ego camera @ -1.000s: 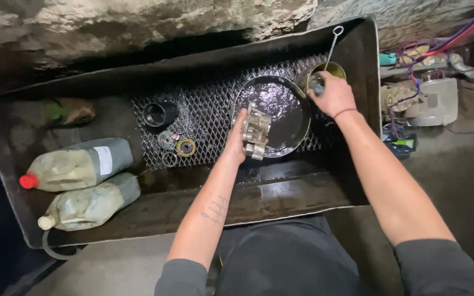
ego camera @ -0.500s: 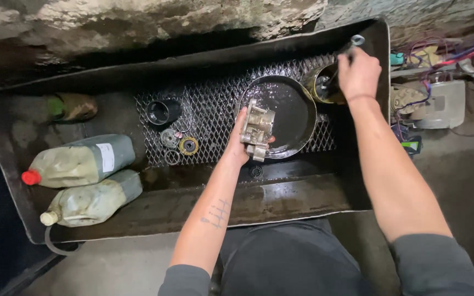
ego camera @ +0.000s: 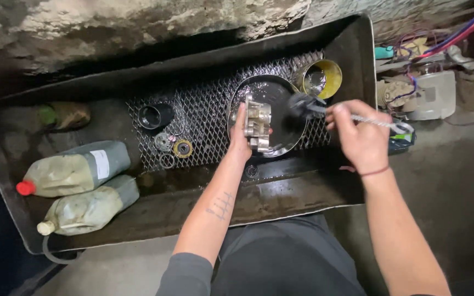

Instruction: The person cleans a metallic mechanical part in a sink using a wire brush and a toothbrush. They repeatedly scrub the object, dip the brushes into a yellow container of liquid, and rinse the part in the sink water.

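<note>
My left hand (ego camera: 241, 137) holds a metal block-shaped part (ego camera: 258, 121) upright over a round dark pan (ego camera: 283, 87) on the mesh grate. My right hand (ego camera: 357, 134) grips a twisted-wire-handled brush (ego camera: 308, 107), its dark head pointing left toward the metal part and close beside it. A yellow-rimmed can (ego camera: 320, 78) with liquid stands just behind the pan at the right. All of this lies inside a long, dark, oily metal tray (ego camera: 281, 189).
On the mesh grate (ego camera: 204, 118) lie a black cup (ego camera: 153, 115) and a few rings and washers (ego camera: 174, 147). Two dirty plastic jugs (ego camera: 78, 183) lie at the tray's left end. Rock wall behind; wires and a white device (ego camera: 432, 93) to the right.
My right hand has come from the yellow-rimmed can at the back, bringing the brush down and left toward the metal part. The left hand has kept the part over the pan.
</note>
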